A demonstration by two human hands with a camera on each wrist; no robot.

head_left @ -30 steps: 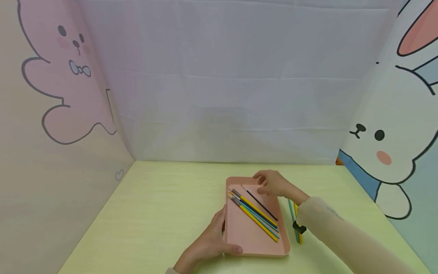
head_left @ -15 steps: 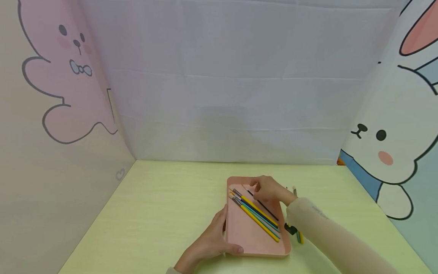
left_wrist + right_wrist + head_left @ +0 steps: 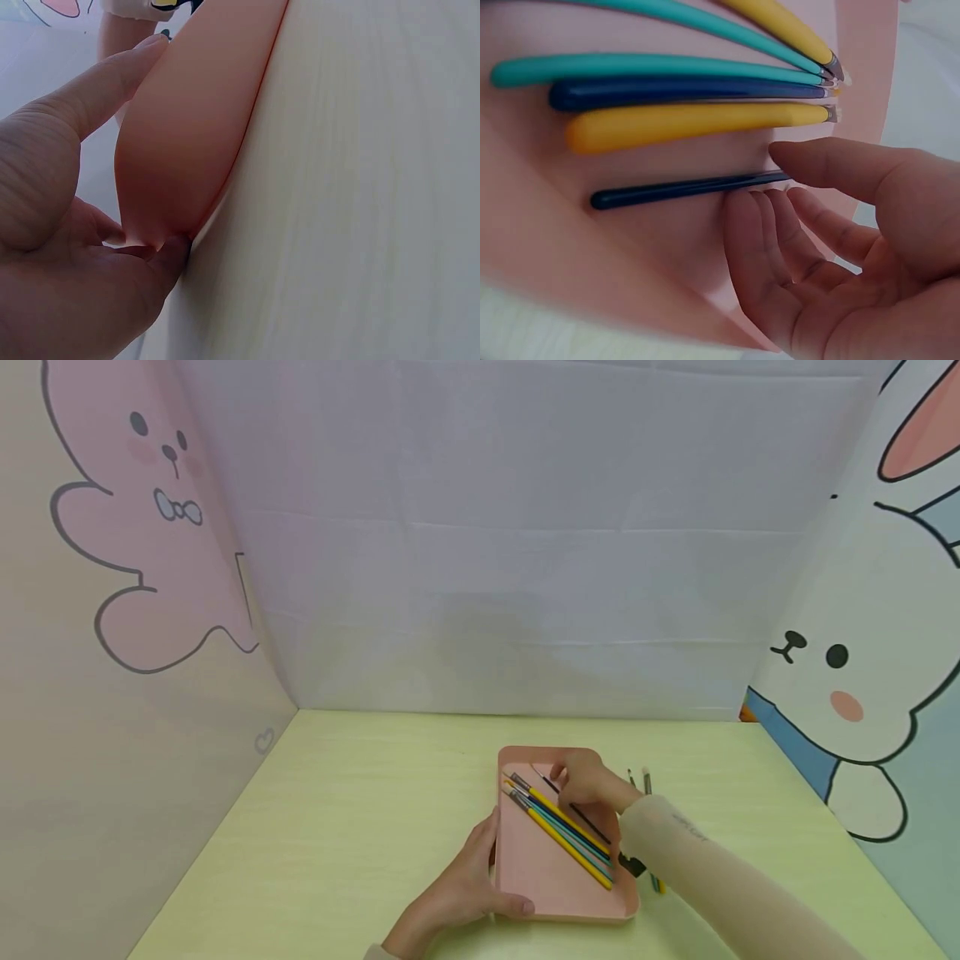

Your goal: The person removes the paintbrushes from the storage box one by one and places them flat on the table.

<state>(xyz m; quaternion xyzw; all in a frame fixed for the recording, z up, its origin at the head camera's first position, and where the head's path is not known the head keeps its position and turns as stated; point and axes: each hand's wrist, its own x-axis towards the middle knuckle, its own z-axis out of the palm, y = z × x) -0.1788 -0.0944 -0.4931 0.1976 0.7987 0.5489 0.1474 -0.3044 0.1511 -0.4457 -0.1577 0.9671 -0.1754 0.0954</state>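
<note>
A pink tray (image 3: 551,893) sits on the table and holds several paintbrushes. My left hand (image 3: 468,881) grips its near-left corner, thumb over the near rim and fingers against the side; the left wrist view shows the tray's outer wall (image 3: 195,112) between them. Inside the tray, my right hand (image 3: 588,781) reaches over a thin dark paintbrush (image 3: 667,189) lying apart from the others. In the right wrist view its fingertips meet one side of the handle, while the thumb stands across it with a gap. The brush's middle is hidden by the hand in the head view.
Yellow (image 3: 697,126), dark blue (image 3: 682,94) and teal (image 3: 652,67) paintbrushes lie slanted together in the tray. More paintbrushes (image 3: 647,781) lie on the table right of the tray, partly hidden by the right sleeve. Printed walls (image 3: 480,568) enclose the table's back and sides.
My right hand has moved from the tray's far right rim left and down to the thin dark paintbrush, its fingers drawing together. The left hand and tray have stayed put.
</note>
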